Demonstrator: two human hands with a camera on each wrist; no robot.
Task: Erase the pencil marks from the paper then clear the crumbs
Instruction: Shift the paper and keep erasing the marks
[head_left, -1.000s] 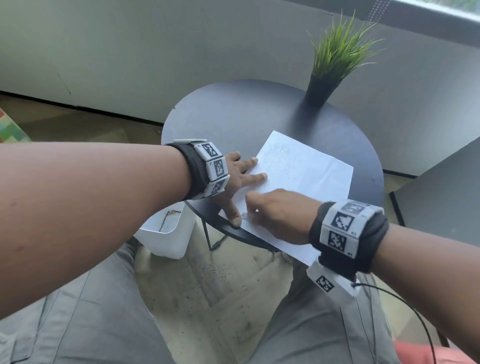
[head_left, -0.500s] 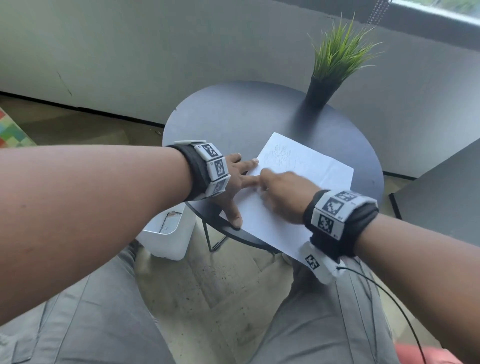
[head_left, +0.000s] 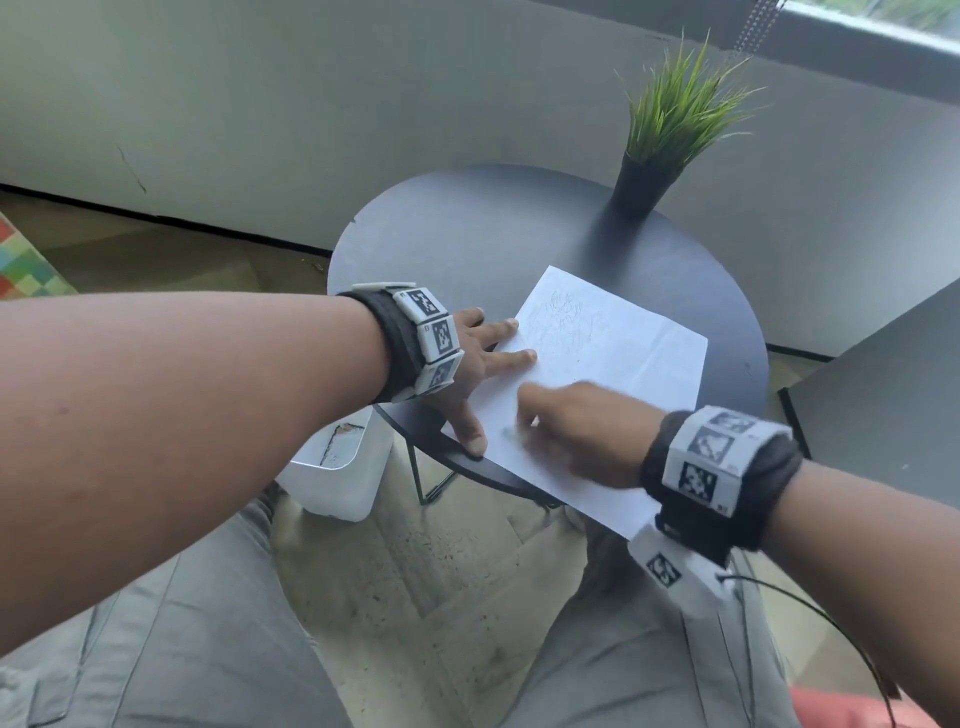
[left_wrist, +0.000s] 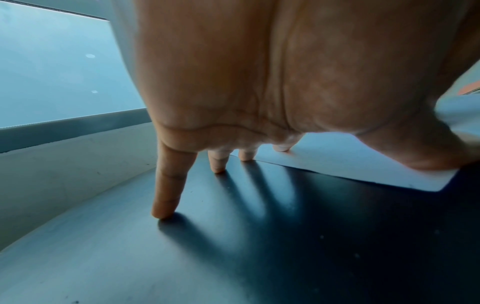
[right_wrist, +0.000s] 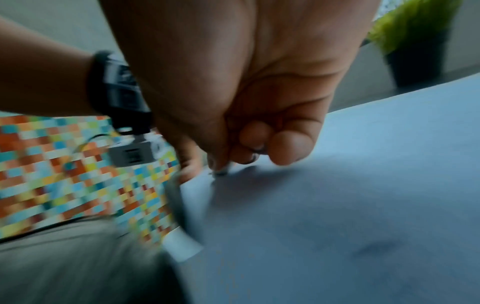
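Note:
A white sheet of paper (head_left: 623, 364) lies on the round dark table (head_left: 467, 234), its near corner hanging past the rim. Faint pencil scribbles (head_left: 566, 312) show near its far left corner. My left hand (head_left: 488, 379) lies flat with fingers spread, fingertips and thumb pressing the sheet's left edge (left_wrist: 337, 162). My right hand (head_left: 566, 431) is curled over the sheet's near left part, blurred by motion. In the right wrist view its fingertips pinch a small pale eraser (right_wrist: 221, 171) against the paper (right_wrist: 337, 205).
A potted grass plant (head_left: 670, 119) stands at the table's far side. A white bin (head_left: 337, 467) sits on the floor below the table's left rim. A dark surface (head_left: 883, 374) is at the right. My knees are under the near rim.
My right hand went forward toward the scribbles half a second ago and has come back toward the near edge. The left hand has kept its place on the paper's edge.

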